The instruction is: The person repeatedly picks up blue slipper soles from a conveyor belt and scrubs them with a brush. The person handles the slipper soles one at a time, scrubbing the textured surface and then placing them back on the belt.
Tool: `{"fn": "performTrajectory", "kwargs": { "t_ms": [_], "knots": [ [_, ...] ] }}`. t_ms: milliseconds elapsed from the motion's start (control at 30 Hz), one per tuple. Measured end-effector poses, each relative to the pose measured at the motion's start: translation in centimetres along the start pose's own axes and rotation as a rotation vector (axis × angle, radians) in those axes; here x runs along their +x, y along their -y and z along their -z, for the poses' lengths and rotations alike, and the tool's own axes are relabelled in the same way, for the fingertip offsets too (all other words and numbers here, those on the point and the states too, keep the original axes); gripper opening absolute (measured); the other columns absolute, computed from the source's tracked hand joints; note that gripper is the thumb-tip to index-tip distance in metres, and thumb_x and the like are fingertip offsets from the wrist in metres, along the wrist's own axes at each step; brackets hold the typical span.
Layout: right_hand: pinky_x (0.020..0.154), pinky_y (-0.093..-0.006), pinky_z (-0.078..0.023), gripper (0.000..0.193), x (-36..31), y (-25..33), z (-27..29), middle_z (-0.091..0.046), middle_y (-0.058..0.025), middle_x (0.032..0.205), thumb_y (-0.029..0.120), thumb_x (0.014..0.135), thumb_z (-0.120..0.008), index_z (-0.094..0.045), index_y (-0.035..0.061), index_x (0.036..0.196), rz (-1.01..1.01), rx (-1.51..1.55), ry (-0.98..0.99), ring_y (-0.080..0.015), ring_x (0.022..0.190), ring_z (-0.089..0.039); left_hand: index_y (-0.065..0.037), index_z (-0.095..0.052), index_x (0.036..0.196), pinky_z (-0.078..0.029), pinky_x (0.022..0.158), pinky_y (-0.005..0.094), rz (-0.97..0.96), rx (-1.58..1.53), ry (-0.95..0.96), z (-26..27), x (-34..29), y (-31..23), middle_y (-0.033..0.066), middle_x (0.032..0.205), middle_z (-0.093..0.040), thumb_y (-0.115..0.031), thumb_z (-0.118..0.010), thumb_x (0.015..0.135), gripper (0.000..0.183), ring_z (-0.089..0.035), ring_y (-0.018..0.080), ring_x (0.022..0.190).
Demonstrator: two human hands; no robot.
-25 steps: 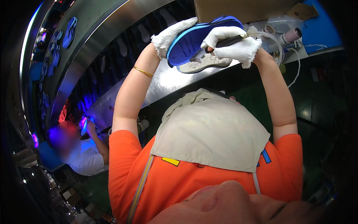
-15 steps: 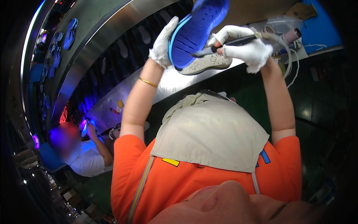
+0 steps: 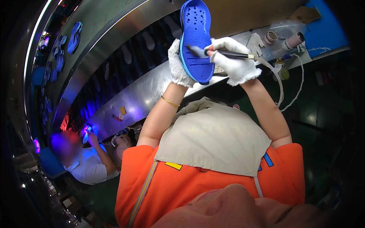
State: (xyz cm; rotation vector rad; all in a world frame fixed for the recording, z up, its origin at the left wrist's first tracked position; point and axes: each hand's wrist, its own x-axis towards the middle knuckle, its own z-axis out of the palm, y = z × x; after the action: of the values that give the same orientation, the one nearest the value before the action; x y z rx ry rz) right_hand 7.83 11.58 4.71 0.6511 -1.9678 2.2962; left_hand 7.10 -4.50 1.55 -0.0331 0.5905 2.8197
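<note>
My left hand (image 3: 177, 65), in a white glove, grips a blue shoe sole (image 3: 196, 32) by its left edge. The sole stands nearly upright in view, its holed and grooved face toward me. In my gloved right hand (image 3: 238, 67) is a brush (image 3: 235, 55) with a dark handle, held like a pen. Its bristles rest against or just over the middle of the sole; contact is hard to tell. A pale hose (image 3: 279, 81) runs from the handle's back end. Behind the blue sole, a beige sole (image 3: 219, 70) is mostly hidden.
Two pinkish cylinders (image 3: 294, 40) and a clear plastic bag stand on the bench at the right, near a blue panel (image 3: 329, 28). A metal bench edge (image 3: 144, 83) runs left toward a co-worker (image 3: 91, 161). Sandals (image 3: 75, 37) lie on the upper left surface; dark racked soles sit below it.
The blue sole has turned more upright and shifted slightly, covering more of the beige sole. My right hand has moved left with the brush, whose bristles are now farther up the sole.
</note>
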Motion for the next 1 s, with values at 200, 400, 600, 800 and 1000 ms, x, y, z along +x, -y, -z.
{"fn": "performTrajectory", "kwargs": {
  "t_ms": [200, 400, 600, 800, 1000],
  "knots": [
    [0.075, -0.0264, -0.05, 0.008, -0.9, 1.3, -0.5, -0.065, -0.0071, 0.087, 0.0, 0.077, -0.065, -0.062, 0.0007, 0.085, -0.023, 0.072, 0.196, -0.0115, 0.078, -0.061, -0.002, -0.053, 0.119, -0.048, 0.09, 0.0403, -0.014, -0.007, 0.118, 1.8, 0.5, 0.0, 0.0168, 0.11, -0.06, -0.047, -0.041, 0.087, 0.056, -0.06, 0.0294, 0.098],
    [0.076, -0.0251, -0.051, 0.011, 2.8, -0.1, 0.9, -0.066, -0.0078, 0.086, 0.001, 0.081, -0.063, -0.06, -0.0019, 0.091, 0.146, -0.014, -0.176, -0.0111, 0.081, -0.063, -0.006, -0.05, 0.124, -0.05, 0.089, 0.0445, 0.158, -0.131, 0.172, -0.7, -0.9, 1.0, 0.0163, 0.115, -0.058, -0.048, -0.037, 0.089, 0.057, -0.061, 0.0311, 0.099],
    [0.071, -0.025, -0.052, 0.014, 2.8, -0.3, 1.1, -0.066, -0.01, 0.084, 0.006, 0.082, -0.064, -0.062, -0.0029, 0.092, 0.01, 0.292, -0.106, -0.0107, 0.073, -0.062, -0.003, -0.043, 0.131, -0.046, 0.092, 0.051, 0.189, -0.171, 0.168, -0.5, -0.9, 0.4, 0.0196, 0.121, -0.055, -0.055, -0.033, 0.088, 0.068, -0.056, 0.0381, 0.107],
    [0.077, -0.0241, -0.051, 0.016, 4.4, -1.6, 2.1, -0.065, -0.0044, 0.09, 0.002, 0.079, -0.067, -0.064, 0.0041, 0.095, 0.135, -0.019, -0.097, -0.0096, 0.081, -0.062, -0.004, -0.043, 0.132, -0.047, 0.091, 0.0491, 0.161, 0.085, 0.061, -0.9, -1.0, -0.2, 0.0195, 0.119, -0.056, -0.06, -0.03, 0.089, 0.072, -0.057, 0.037, 0.104],
    [0.077, -0.0262, -0.053, 0.016, 3.8, 0.9, 3.1, -0.063, -0.0081, 0.093, -0.005, 0.079, -0.065, -0.063, -0.0011, 0.094, 0.172, -0.062, 0.177, -0.0126, 0.083, -0.062, -0.005, -0.044, 0.13, -0.049, 0.089, 0.0476, 0.14, 0.175, 0.046, 0.3, -0.6, -1.7, 0.0182, 0.116, -0.057, -0.059, -0.029, 0.09, 0.07, -0.06, 0.0348, 0.099]
  ]
}}
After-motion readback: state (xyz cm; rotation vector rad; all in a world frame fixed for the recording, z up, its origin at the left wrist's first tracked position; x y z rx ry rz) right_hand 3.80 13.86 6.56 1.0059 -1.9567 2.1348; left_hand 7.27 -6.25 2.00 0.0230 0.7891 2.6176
